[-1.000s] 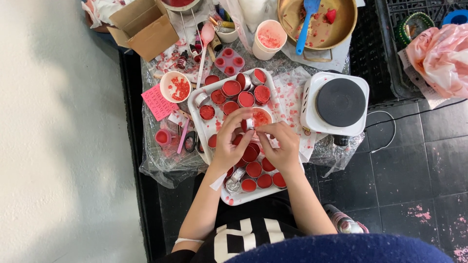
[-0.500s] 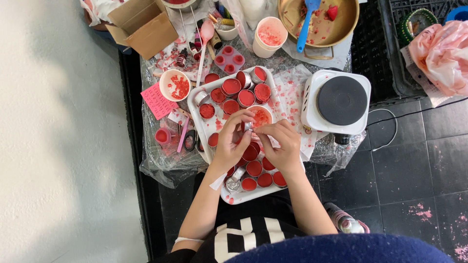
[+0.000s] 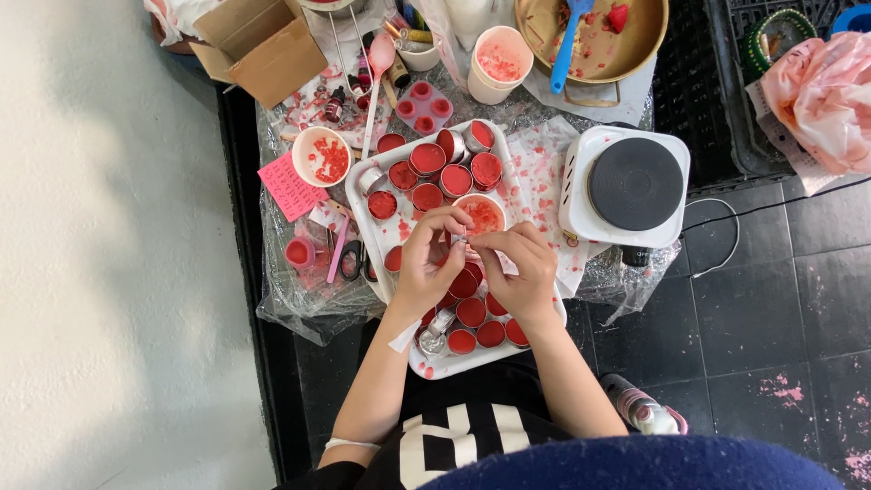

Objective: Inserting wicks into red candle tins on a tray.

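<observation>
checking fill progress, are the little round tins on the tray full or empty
Mostly full: the tins on the white tray show red filling.

We note bright, even daylight from the left washing out the pale floor (image 3: 109, 272); soft shadows, glare on plastic sheeting (image 3: 299, 304), sharp focus, slight edge blur.

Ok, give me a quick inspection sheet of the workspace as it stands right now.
Surface: clear plastic sheet over a low black table, spotted red.
Job's things: white tray of small round tins with red filling; a small item, too small to identify, pinched over it.
Clutter: cardboard box, pink note, white cup, pink mould, brass bowl with blue spatula.
Hands: left hand and right hand meet fingertip to fingertip.
Cables: black cable by the hotplate.
Surroundings: dark tiled floor, white wall.
</observation>
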